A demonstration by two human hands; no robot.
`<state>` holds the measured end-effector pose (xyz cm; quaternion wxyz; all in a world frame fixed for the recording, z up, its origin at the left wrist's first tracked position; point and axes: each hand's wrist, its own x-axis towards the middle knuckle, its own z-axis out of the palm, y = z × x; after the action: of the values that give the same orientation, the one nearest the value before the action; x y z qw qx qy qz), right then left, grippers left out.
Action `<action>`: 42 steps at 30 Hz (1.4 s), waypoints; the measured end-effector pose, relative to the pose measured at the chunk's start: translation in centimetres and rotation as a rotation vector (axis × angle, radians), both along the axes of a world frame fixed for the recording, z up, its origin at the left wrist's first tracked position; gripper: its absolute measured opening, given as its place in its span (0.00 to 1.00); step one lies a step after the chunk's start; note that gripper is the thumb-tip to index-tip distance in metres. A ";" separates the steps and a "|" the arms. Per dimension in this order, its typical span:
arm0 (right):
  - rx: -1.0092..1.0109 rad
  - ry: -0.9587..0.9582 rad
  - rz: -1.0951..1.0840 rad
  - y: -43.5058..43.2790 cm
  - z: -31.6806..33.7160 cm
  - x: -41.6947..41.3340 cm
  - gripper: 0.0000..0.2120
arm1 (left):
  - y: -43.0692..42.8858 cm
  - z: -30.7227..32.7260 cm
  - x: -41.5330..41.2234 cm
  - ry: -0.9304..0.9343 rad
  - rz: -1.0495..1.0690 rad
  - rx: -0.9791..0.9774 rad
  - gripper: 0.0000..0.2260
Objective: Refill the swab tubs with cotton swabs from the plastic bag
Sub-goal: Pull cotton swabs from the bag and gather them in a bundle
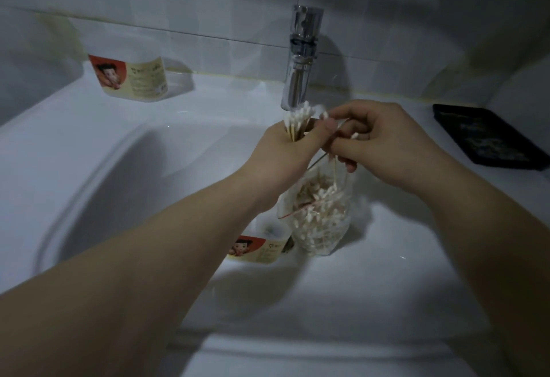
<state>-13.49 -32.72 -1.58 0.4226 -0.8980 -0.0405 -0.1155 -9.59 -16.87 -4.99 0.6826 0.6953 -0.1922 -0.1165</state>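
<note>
Over sink [89,168] | left hand [285,150] grips swab bundle [297,117] | right hand [384,138] pinches swabs [334,168] | plastic bag [321,212] holds more, tub [262,247] beside

Head view, close, facing down over sink [89,150]

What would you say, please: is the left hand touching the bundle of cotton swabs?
Touching. The head view shows the left hand curled round the bundle of cotton swabs, whose tips stick out above it.

Dim bluish light, soft blur, curved edges
</note>
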 end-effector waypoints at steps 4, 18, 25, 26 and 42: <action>0.027 0.019 0.019 0.0 -0.1 0.0 0.15 | -0.2 -0.4 0.3 0.023 0.038 0.002 0.08; 0.326 -0.033 -0.002 -0.4 0.2 0.1 0.14 | 0.0 -0.1 -0.3 0.125 -0.071 -0.113 0.15; 0.438 -0.006 -0.035 -0.7 -0.2 0.6 0.11 | -0.1 -0.5 0.0 -0.002 -0.115 0.002 0.12; 0.460 0.004 -0.035 -0.7 -0.2 0.6 0.10 | -0.2 -0.6 0.0 -0.002 -0.119 0.003 0.11; 0.144 -0.057 -0.095 -0.7 -0.9 0.9 0.10 | -0.3 -1.1 0.4 0.005 -0.056 0.125 0.10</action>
<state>-12.60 -33.40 -2.44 0.4786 -0.8627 -0.0016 -0.1635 -9.15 -17.14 -6.06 0.6348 0.7307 -0.2021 -0.1491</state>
